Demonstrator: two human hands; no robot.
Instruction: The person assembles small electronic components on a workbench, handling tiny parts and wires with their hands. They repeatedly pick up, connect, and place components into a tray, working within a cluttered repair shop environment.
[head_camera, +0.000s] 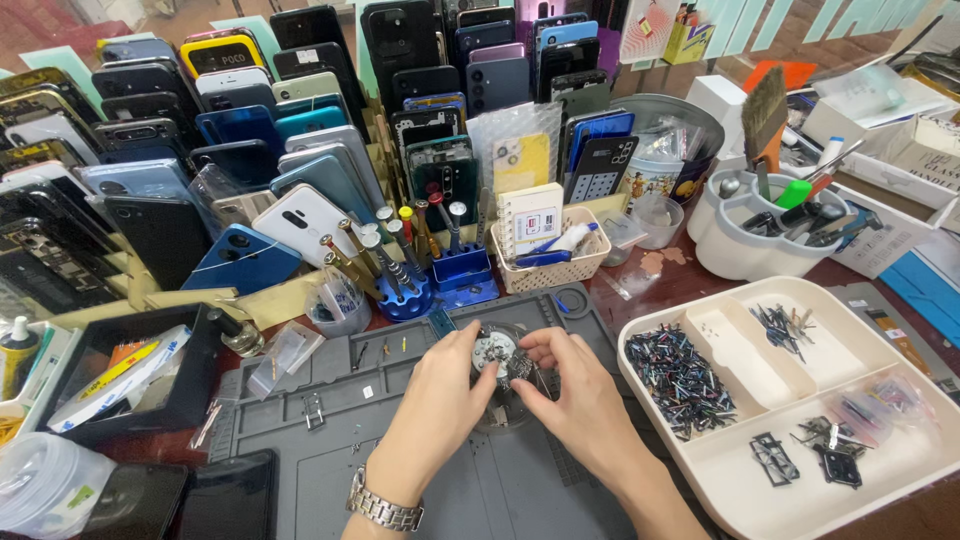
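Both my hands meet over the far part of a grey repair mat (400, 440). My left hand (445, 385), with a metal watch on its wrist, and my right hand (570, 390) pinch a small round metal-and-dark part (497, 352) between their fingertips. The part is partly hidden by my fingers. Just behind it stand a blue screwdriver holder (405, 295) full of drivers and a blue block (462, 272).
Racks of many phones and back covers (250, 150) fill the far left and centre. A cream divided tray (800, 400) with small screws and brackets sits right. A white tool caddy (755, 225), a small basket (550, 265) and a black box (130, 375) stand around the mat.
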